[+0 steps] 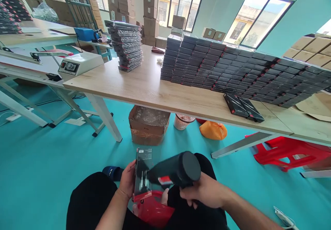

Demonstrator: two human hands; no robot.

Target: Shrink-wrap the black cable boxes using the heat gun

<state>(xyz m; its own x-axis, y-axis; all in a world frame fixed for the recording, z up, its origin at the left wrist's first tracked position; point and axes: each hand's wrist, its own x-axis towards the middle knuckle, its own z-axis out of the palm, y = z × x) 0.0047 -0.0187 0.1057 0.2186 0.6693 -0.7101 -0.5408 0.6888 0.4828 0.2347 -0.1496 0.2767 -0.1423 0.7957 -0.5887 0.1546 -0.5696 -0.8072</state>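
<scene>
My left hand [127,180] is closed around the left edge of a flat black product box [143,175] with a red lower end, held tilted above my lap. Gripped by its handle in my right hand [203,192] is a black hair dryer [176,169] with a red label. Its tapered nozzle points left at the face of the box, close to it, and overlaps its right side in view; whether they touch I cannot tell. The handle is mostly hidden behind my fingers and the dryer's body. Part of a red stool [153,211] shows between my legs.
Ahead stands a wooden table [144,89] bearing a long wall of stacked black boxes [232,68], a stack of wrapped boxes [126,47] and two loose boxes [243,107]. Below it are a carton [147,133], a basket [182,122] and an orange bag [213,130]. A sealing machine [80,64] stands left.
</scene>
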